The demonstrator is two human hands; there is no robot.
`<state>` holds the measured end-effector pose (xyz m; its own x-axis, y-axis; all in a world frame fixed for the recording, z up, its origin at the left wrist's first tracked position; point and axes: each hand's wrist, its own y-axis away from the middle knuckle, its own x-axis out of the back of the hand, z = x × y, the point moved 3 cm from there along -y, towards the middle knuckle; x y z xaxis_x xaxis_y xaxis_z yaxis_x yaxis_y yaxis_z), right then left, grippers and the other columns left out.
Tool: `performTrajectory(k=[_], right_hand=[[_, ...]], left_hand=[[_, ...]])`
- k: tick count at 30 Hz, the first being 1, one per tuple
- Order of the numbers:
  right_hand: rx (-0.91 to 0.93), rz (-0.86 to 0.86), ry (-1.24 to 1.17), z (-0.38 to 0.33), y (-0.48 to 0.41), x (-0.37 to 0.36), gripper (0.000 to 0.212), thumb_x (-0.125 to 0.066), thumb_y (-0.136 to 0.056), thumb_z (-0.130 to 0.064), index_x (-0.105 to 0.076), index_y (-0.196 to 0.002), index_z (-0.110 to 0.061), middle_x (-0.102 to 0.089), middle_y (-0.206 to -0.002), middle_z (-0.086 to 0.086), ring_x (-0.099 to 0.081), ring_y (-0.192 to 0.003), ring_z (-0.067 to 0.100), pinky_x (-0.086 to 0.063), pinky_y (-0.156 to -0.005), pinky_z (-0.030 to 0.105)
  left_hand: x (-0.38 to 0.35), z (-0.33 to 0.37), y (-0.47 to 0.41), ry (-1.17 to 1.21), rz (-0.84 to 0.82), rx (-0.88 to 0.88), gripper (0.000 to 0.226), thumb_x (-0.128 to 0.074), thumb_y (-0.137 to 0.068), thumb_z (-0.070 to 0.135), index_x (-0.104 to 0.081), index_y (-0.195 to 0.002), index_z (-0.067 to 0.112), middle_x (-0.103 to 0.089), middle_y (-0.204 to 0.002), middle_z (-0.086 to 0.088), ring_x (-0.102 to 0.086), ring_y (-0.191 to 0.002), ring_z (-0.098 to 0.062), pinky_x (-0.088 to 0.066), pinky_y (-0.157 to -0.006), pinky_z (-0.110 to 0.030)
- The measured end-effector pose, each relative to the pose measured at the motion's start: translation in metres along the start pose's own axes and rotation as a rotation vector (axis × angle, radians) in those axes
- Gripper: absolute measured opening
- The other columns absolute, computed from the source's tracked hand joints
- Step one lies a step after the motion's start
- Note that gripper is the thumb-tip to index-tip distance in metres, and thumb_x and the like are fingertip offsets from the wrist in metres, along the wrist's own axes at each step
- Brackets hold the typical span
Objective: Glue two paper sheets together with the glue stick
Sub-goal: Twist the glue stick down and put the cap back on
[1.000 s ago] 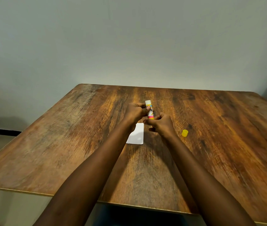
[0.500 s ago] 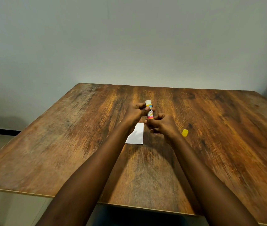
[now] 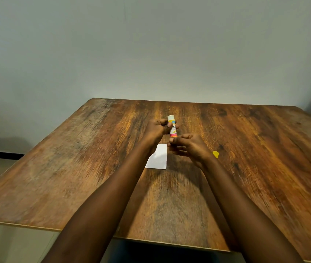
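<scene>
The glue stick [image 3: 172,126] stands upright above the table, uncapped, white at its top with a coloured label. My left hand [image 3: 155,130] grips its middle from the left. My right hand [image 3: 188,147] pinches its lower end from below, fingers curled around the base. A small white paper sheet [image 3: 158,157] lies flat on the wooden table [image 3: 75,168] under and just near of my hands, partly covered by my left wrist. Only one sheet can be made out. The yellow cap [image 3: 215,154] lies on the table just right of my right hand.
A plain pale wall rises behind the table's far edge. The table's near edge runs across the bottom of the view under my forearms. A dark strip runs along the floor at the left.
My right hand's fingers have shifted slightly around the base of the glue stick. The stick, paper and cap stay where they were.
</scene>
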<state>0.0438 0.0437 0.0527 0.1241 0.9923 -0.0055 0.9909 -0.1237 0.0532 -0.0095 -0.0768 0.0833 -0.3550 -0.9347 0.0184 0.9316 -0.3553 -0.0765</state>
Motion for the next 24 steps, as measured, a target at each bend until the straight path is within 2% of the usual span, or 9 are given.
performTrajectory(k=[4, 6, 10, 12, 14, 17, 20, 22, 24], right_hand=[[0.055, 0.238, 0.202, -0.0025, -0.0012, -0.0037, 0.037, -0.077, -0.072, -0.01, -0.061, -0.095, 0.013, -0.066, -0.084, 0.019, -0.063, -0.076, 0.024, -0.053, -0.061, 0.032], [0.074, 0.258, 0.197, -0.0023, -0.0004, -0.0062, 0.042, -0.076, -0.074, -0.012, -0.057, -0.101, 0.014, -0.065, -0.088, 0.019, -0.061, -0.079, 0.024, -0.053, -0.063, 0.032], [-0.028, 0.007, 0.009, 0.0011, 0.0032, -0.0042, 0.019, -0.062, -0.086, -0.014, -0.066, -0.099, 0.0, -0.07, -0.085, 0.008, -0.066, -0.078, 0.016, -0.054, -0.069, 0.026], [-0.043, -0.035, -0.022, 0.0022, 0.0038, 0.0003, 0.017, -0.058, -0.089, -0.013, -0.069, -0.094, -0.002, -0.073, -0.082, 0.005, -0.07, -0.075, 0.013, -0.056, -0.067, 0.024], [-0.019, -0.013, -0.005, 0.0007, 0.0035, 0.0022, 0.013, -0.06, -0.086, -0.01, -0.071, -0.085, -0.003, -0.074, -0.075, 0.004, -0.071, -0.068, 0.011, -0.055, -0.061, 0.022], [0.016, 0.093, 0.056, -0.0029, 0.0023, 0.0009, 0.004, -0.069, -0.077, -0.005, -0.069, -0.073, -0.005, -0.071, -0.064, 0.004, -0.067, -0.056, 0.011, -0.052, -0.059, 0.023], [0.049, 0.27, 0.18, -0.0033, -0.0009, -0.0014, 0.02, -0.076, -0.07, -0.006, -0.057, -0.066, -0.009, -0.065, -0.071, 0.013, -0.061, -0.061, 0.018, -0.051, -0.06, 0.03], [0.053, 0.307, 0.184, -0.0027, -0.0007, -0.004, 0.023, -0.076, -0.071, -0.007, -0.053, -0.072, -0.008, -0.064, -0.079, 0.014, -0.062, -0.071, 0.023, -0.053, -0.068, 0.037], [0.028, 0.219, 0.135, -0.0022, -0.0004, -0.0045, 0.021, -0.074, -0.075, -0.009, -0.057, -0.086, -0.004, -0.064, -0.081, 0.009, -0.063, -0.076, 0.021, -0.054, -0.07, 0.036]], left_hand=[[-0.0048, -0.0047, 0.0005, 0.007, 0.029, 0.009, 0.029, -0.052, -0.091, 0.001, -0.059, -0.118, -0.008, -0.065, -0.116, -0.023, -0.063, -0.098, -0.027, -0.053, -0.083, -0.032], [-0.0069, -0.004, 0.0003, 0.039, 0.023, 0.02, 0.029, -0.051, -0.092, 0.002, -0.059, -0.118, -0.007, -0.064, -0.116, -0.024, -0.062, -0.097, -0.025, -0.052, -0.089, -0.039], [-0.0021, 0.0001, 0.0003, 0.024, 0.03, 0.017, 0.03, -0.048, -0.093, 0.003, -0.056, -0.12, -0.007, -0.064, -0.116, -0.022, -0.062, -0.099, -0.024, -0.052, -0.082, -0.03], [0.0002, -0.0001, 0.0003, 0.002, 0.038, 0.017, 0.031, -0.048, -0.093, 0.003, -0.056, -0.121, -0.007, -0.064, -0.118, -0.02, -0.062, -0.105, -0.027, -0.051, -0.086, -0.032], [0.0014, -0.0007, 0.0009, 0.0, 0.042, 0.013, 0.03, -0.048, -0.093, 0.003, -0.056, -0.121, -0.007, -0.064, -0.118, -0.021, -0.062, -0.106, -0.028, -0.051, -0.088, -0.033], [0.0006, -0.0025, 0.0009, 0.0, 0.045, -0.003, 0.03, -0.05, -0.092, 0.001, -0.057, -0.119, -0.009, -0.065, -0.115, -0.022, -0.062, -0.094, -0.022, -0.053, -0.072, -0.019], [-0.0029, -0.0036, 0.0012, 0.008, 0.047, -0.007, 0.029, -0.053, -0.091, 0.002, -0.059, -0.118, -0.008, -0.065, -0.114, -0.022, -0.062, -0.092, -0.021, -0.052, -0.074, -0.021], [-0.0047, -0.0031, 0.0005, 0.024, 0.049, 0.0, 0.03, -0.053, -0.091, 0.002, -0.059, -0.118, -0.008, -0.065, -0.114, -0.022, -0.062, -0.093, -0.022, -0.051, -0.078, -0.024], [-0.0041, -0.0019, -0.0001, 0.038, 0.05, 0.006, 0.03, -0.052, -0.091, 0.002, -0.058, -0.118, -0.008, -0.065, -0.114, -0.023, -0.062, -0.093, -0.022, -0.052, -0.077, -0.025]])
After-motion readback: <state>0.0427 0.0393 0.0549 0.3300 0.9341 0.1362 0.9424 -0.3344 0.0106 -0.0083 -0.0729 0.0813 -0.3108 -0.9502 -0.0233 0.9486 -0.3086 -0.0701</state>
